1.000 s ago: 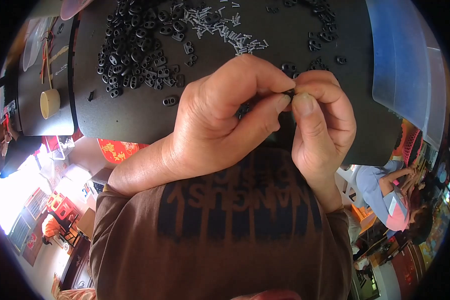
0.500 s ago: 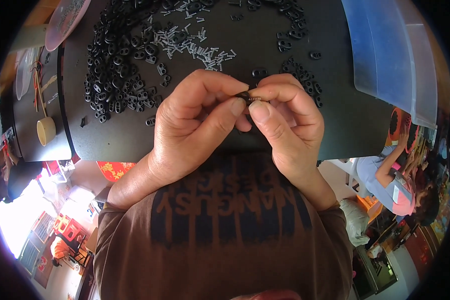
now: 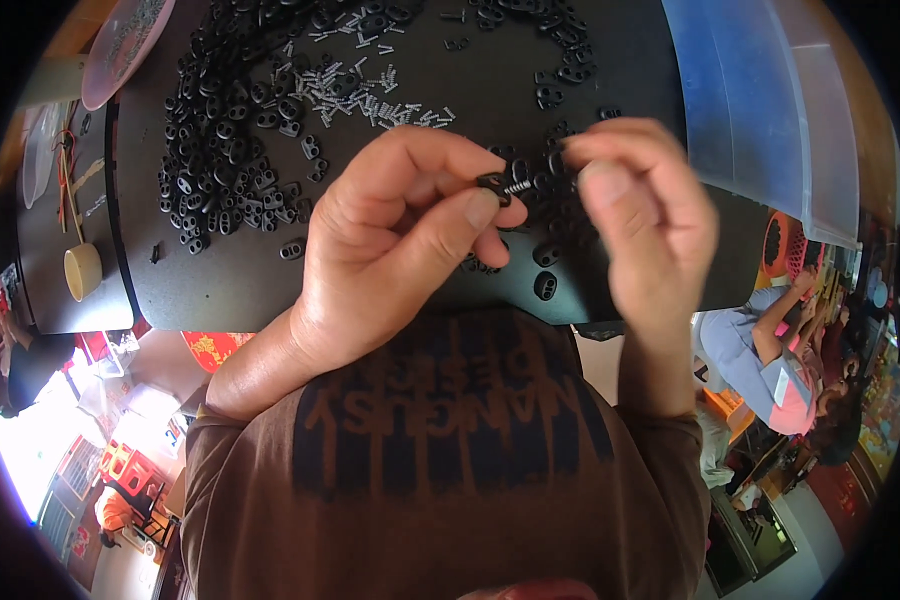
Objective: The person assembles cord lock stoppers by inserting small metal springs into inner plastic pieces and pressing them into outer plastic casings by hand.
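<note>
My left hand (image 3: 400, 250) pinches a small black plastic toggle piece (image 3: 492, 186) between thumb and forefinger, with a small metal spring (image 3: 518, 186) sticking out of it to the right. My right hand (image 3: 640, 220) is raised just right of it, its fingertips closed on another small black piece (image 3: 558, 158). Both hands hover above a black table (image 3: 240, 290). A heap of black toggle pieces (image 3: 230, 170) lies at the left, and a scatter of small metal springs (image 3: 370, 95) lies beyond my left hand.
A blue translucent plastic bin (image 3: 760, 110) stands at the right of the table. A pink plate (image 3: 120, 45) sits at the far left corner, and a small beige cup (image 3: 82, 270) on a side surface. More black pieces (image 3: 545, 285) lie near the table's front edge. A person sits at lower right (image 3: 770, 350).
My hands were pressed together at the fingertips; now they have parted, and the right hand has drawn off to the right. The spring now shows on the piece in my left hand.
</note>
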The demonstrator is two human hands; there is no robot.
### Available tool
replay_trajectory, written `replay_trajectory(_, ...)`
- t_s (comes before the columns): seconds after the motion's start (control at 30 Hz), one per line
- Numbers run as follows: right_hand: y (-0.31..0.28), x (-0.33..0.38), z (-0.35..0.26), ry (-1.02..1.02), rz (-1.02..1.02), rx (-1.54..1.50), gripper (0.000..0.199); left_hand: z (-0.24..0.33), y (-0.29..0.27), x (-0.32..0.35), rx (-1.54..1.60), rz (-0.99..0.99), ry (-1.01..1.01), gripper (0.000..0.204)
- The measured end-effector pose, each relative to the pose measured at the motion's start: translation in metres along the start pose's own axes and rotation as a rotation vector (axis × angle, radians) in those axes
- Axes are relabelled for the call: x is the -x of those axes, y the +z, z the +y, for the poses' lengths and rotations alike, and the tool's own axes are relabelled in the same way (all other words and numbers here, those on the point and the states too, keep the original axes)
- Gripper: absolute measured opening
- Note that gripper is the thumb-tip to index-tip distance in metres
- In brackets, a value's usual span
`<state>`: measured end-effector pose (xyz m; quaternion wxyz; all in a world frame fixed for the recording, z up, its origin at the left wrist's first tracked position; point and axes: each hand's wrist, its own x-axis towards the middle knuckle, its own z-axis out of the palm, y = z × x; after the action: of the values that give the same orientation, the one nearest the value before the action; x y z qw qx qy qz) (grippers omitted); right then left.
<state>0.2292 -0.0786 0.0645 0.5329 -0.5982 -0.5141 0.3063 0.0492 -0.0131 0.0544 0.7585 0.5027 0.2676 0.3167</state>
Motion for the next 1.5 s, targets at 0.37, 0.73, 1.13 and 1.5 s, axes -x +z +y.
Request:
replay_trajectory(0.37, -0.053, -0.032, 0.047, -0.215, -0.175, 0.964, 0.020, 0.006, -0.010, 0.006, 0.256, -0.028, -0.099, 0.021)
replay_trajectory(0.73, -0.050, -0.037, 0.056, -0.005, -0.070, 0.724, 0.016, 0.008, -0.015, 0.005, 0.255, -0.048, -0.098, 0.020)
replay_trajectory(1.13, -0.025, -0.022, 0.003, 0.304, 0.084, -0.282, 0.021, 0.010, -0.011, 0.006, 0.246, -0.034, -0.095, 0.018)
replay_trajectory(1.5, 0.056, -0.012, -0.011, 0.497, -0.106, -0.888, 0.019, 0.011, -0.010, 0.009, 0.338, 0.102, 0.019, 0.018)
